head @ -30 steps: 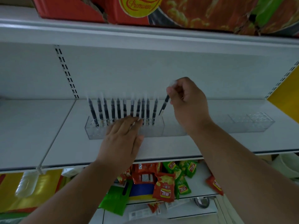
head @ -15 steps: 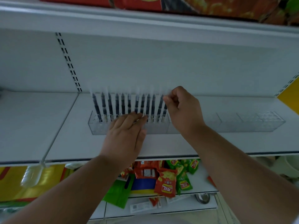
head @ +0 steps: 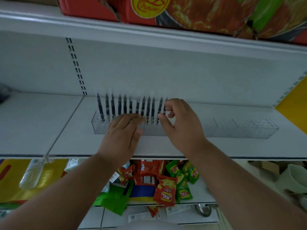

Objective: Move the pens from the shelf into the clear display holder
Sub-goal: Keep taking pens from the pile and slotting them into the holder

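Observation:
A long clear display holder [head: 240, 130] lies on the white shelf [head: 66, 130]. Several dark pens [head: 126, 105] stand upright in a row in its left part; its right part holds none. My left hand [head: 123, 136] rests flat against the holder's front, fingers straight, just below the pens. My right hand [head: 182, 127] hovers at the right end of the row. Its thumb and fingers are loosely curled and spread apart around the last pen [head: 164, 108], which stands in the holder.
A red printed carton [head: 182, 12] sits on the shelf above. Red and green snack packets [head: 164, 191] are piled on the shelf below. A yellow panel [head: 295, 100] borders the right side, and a pale bowl [head: 295, 178] sits at the lower right.
My right hand brought a pen down into the holder at the right end of the row, then loosened its pinch. My left hand stayed on the holder's front.

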`<control>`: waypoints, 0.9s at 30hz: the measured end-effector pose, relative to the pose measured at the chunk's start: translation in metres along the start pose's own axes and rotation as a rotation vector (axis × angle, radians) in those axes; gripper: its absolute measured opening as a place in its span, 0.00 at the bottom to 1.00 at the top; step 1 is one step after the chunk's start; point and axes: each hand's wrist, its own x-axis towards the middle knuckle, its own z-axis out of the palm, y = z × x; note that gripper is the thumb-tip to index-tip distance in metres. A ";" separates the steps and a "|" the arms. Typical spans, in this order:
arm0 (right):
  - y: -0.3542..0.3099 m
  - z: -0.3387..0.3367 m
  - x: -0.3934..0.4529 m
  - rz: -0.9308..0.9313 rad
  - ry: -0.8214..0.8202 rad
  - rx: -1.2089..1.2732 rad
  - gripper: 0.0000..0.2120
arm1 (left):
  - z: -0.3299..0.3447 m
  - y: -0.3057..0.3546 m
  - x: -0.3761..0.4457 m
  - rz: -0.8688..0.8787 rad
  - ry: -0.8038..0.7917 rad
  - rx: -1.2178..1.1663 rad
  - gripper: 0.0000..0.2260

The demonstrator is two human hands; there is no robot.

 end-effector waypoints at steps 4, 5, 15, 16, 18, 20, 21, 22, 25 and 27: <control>-0.032 0.007 0.006 -0.120 -0.006 0.022 0.13 | -0.025 -0.001 -0.019 -0.083 0.092 0.097 0.19; -0.042 0.011 0.008 -0.143 -0.015 0.035 0.13 | -0.034 -0.004 -0.028 -0.111 0.088 0.127 0.19; -0.191 0.078 0.025 -0.289 -0.244 0.235 0.17 | -0.140 -0.070 -0.141 -0.482 0.051 0.337 0.21; -0.206 0.084 0.026 -0.300 -0.272 0.236 0.17 | -0.151 -0.079 -0.151 -0.516 0.046 0.348 0.21; -0.238 0.098 0.027 -0.327 -0.328 0.234 0.18 | -0.174 -0.100 -0.172 -0.559 0.031 0.376 0.20; -0.272 0.117 0.026 -0.350 -0.357 0.231 0.18 | -0.199 -0.124 -0.193 -0.581 0.022 0.409 0.21; -0.290 0.128 0.025 -0.353 -0.355 0.235 0.18 | -0.212 -0.136 -0.204 -0.591 0.022 0.421 0.21; -0.309 0.139 0.024 -0.348 -0.350 0.242 0.18 | -0.225 -0.149 -0.216 -0.602 0.022 0.427 0.22; -0.365 0.171 0.024 -0.321 -0.345 0.257 0.17 | -0.264 -0.189 -0.247 -0.632 0.026 0.439 0.22; -0.395 0.188 0.027 -0.320 -0.338 0.251 0.17 | -0.288 -0.214 -0.262 -0.644 0.008 0.448 0.21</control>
